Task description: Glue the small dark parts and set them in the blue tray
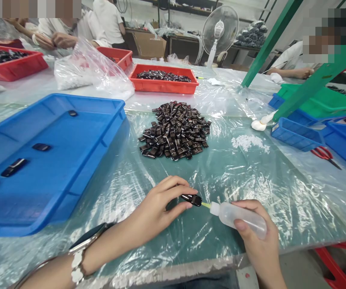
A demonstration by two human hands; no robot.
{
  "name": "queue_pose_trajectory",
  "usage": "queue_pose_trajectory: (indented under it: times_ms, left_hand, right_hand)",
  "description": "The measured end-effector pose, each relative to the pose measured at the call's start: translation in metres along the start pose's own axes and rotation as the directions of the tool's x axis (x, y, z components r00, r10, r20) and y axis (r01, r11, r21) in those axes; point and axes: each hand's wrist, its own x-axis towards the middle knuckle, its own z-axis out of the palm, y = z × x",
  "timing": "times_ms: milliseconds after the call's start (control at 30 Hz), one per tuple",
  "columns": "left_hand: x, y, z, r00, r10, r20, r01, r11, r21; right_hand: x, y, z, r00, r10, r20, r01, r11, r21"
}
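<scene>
Glossy black casing (196,200) sits above the near part of the plastic-covered table (221,172), pinched at its left end between the thumb and fingers of our left hand (165,198). Those fingers are nearly closed, with just the casing's width between them at the tips. Our right hand (260,235) wraps round a translucent squeeze bottle (242,218), thumb on the near side and fingers curled over the far side. The bottle lies tilted, its yellow tip (206,205) pointing left and meeting the casing's right end; we cannot tell whether it goes inside. On our left wrist we wear a watch (88,237) and a white-linked bracelet (77,267).

Just beyond our hands rises a heap of dark casings (175,134), with small white bits (249,142) scattered to its right. To our left a large blue tray (64,164) holds four black pieces, spaced apart. Behind the heap stands a red bin (163,86) full of dark parts, with clear plastic bags (82,70) to its left. On our right we see red-handled scissors (322,153) beside a small blue bin (298,134), near a slanting green post (317,88). Farther off are a fan (219,30) and a few co-workers (108,20).
</scene>
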Motion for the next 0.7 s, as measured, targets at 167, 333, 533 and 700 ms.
queue_pose_trajectory:
  times_ms: [167, 333, 533, 700]
  left_hand:
    - [0.0001, 0.0006, -0.0010, 1.000, -0.005, 0.007, 0.005, 1.000, 0.009]
    - [0.0005, 0.0019, -0.0018, 1.000, -0.010, 0.014, 0.009, 1.000, 0.018]
    - [0.0011, 0.0019, -0.0018, 1.000, 0.012, 0.004, -0.012, 1.000, 0.021]
    - [-0.0005, 0.0008, -0.0013, 1.000, 0.010, 0.002, -0.010, 1.000, 0.021]
  right_hand:
    - [-0.0010, 0.0008, -0.0002, 1.000, -0.019, 0.003, 0.019, 0.999, -0.032]
    - [-0.0014, 0.0014, -0.0001, 1.000, -0.023, 0.010, 0.024, 0.999, -0.047]
    - [-0.0017, -0.0002, 0.0003, 1.000, -0.013, 0.008, 0.013, 0.999, -0.046]
    - [-0.0018, 0.0007, 0.0008, 1.000, 0.004, -0.001, -0.004, 1.000, -0.026]
